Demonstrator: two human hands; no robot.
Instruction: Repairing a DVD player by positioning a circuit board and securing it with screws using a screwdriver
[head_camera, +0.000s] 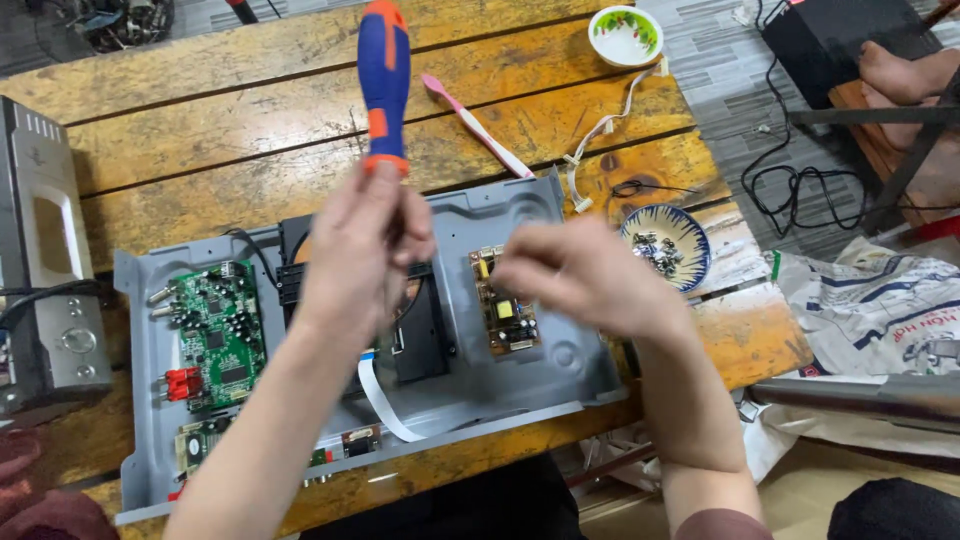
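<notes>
While the left hand (365, 255) grips the blue-and-orange screwdriver (385, 80) upright (tip hidden), the right hand (580, 275), fingers loosely curled and empty, hovers over the small yellow board (503, 300) in the open grey chassis (560, 375); a bowl of screws (665, 247) stands beside it.

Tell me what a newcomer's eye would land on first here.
The blue-and-orange screwdriver stands upright at top centre, held in the grip of the left hand. Beneath both hands lies an opened grey chassis on the wooden table, with a green circuit board at its left. The right hand hovers beside a small bowl of screws.
</notes>
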